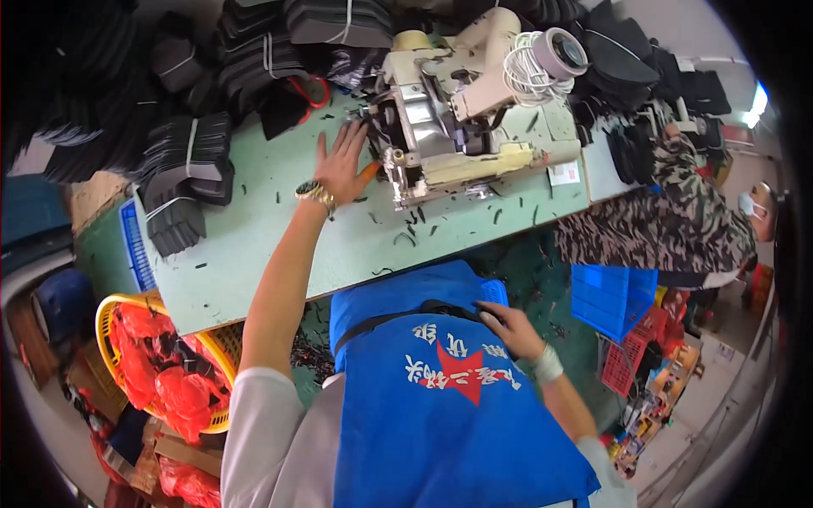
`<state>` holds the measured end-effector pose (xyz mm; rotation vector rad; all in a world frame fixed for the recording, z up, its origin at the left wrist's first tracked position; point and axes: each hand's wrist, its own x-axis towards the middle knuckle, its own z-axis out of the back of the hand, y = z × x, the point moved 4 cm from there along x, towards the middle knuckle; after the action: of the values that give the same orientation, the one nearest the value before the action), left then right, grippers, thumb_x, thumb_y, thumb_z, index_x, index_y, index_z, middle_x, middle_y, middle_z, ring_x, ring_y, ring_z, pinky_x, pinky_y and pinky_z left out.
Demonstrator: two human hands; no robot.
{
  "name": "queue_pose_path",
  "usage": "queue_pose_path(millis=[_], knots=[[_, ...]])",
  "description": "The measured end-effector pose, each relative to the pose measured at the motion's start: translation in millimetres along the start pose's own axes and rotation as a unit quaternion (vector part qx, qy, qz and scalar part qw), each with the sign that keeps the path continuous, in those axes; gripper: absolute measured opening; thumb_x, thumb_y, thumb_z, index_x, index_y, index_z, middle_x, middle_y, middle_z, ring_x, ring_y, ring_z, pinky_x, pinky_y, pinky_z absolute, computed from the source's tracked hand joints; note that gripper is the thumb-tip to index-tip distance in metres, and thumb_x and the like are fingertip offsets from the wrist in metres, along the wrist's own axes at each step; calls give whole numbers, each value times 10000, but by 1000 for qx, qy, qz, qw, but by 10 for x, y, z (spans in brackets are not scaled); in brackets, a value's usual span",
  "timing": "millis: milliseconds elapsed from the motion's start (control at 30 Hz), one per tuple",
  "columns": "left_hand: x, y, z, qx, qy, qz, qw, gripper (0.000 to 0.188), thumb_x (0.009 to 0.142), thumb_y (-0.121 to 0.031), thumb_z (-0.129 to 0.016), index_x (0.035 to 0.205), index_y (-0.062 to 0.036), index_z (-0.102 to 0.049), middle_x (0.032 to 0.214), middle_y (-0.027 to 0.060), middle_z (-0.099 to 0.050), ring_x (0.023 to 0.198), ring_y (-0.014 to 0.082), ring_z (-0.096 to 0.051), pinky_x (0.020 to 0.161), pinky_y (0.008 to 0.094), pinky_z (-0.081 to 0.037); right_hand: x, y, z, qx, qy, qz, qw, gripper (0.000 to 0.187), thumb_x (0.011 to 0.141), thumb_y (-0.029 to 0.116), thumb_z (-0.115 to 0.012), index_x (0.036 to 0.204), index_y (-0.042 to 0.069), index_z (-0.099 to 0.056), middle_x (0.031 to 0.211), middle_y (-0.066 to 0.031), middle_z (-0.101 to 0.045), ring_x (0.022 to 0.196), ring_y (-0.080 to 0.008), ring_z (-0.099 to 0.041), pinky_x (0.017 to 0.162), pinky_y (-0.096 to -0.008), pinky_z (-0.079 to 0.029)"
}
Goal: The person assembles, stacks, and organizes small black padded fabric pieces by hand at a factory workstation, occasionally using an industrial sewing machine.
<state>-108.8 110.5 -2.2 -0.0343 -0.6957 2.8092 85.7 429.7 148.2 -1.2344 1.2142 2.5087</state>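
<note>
My left hand (343, 169) lies flat on the pale green worktable (246, 279), fingers spread, holding nothing. Something orange covers its thumb tip, and a gold-coloured watch (317, 196) is on the wrist. Just right of the fingers stands a cream-coloured sewing machine (474, 161) with metal parts. My right hand (515, 332) is at my right hip, beside the blue apron (457, 406) and the end of its black strap (398, 317). Its fingers are bent round something dark that is mostly hidden. A white band circles that wrist.
Tied stacks of dark pieces (188, 157) line the table's left and back. Red-handled scissors (313, 95) lie behind my left hand; black scraps dot the tabletop. A yellow basket (224, 360) with red bags stands left, a blue crate (611, 296) right. A person in camouflage (669, 216) works at far right.
</note>
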Motion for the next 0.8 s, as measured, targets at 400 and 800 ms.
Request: queue_pose_path(millis=[400, 800], knots=[[-493, -394, 179, -330, -113, 22, 937, 273, 843, -263, -621, 927, -10, -680, 977, 192, -668, 967, 345, -632, 871, 407, -483, -730, -272, -274, 240, -212, -135, 938, 203, 826, 173, -714, 875, 14, -597, 756, 6, -586, 689, -54, -520, 598, -204, -422], [779, 47, -496, -732, -151, 496, 443, 316, 638, -65, -720, 886, 101, -614, 825, 124, -645, 649, 233, -613, 583, 366, -495, -643, -650, -527, 131, -277, -96, 947, 301, 863, 246, -653, 746, -23, -587, 612, -10, -480, 600, -76, -418, 525, -271, -344]])
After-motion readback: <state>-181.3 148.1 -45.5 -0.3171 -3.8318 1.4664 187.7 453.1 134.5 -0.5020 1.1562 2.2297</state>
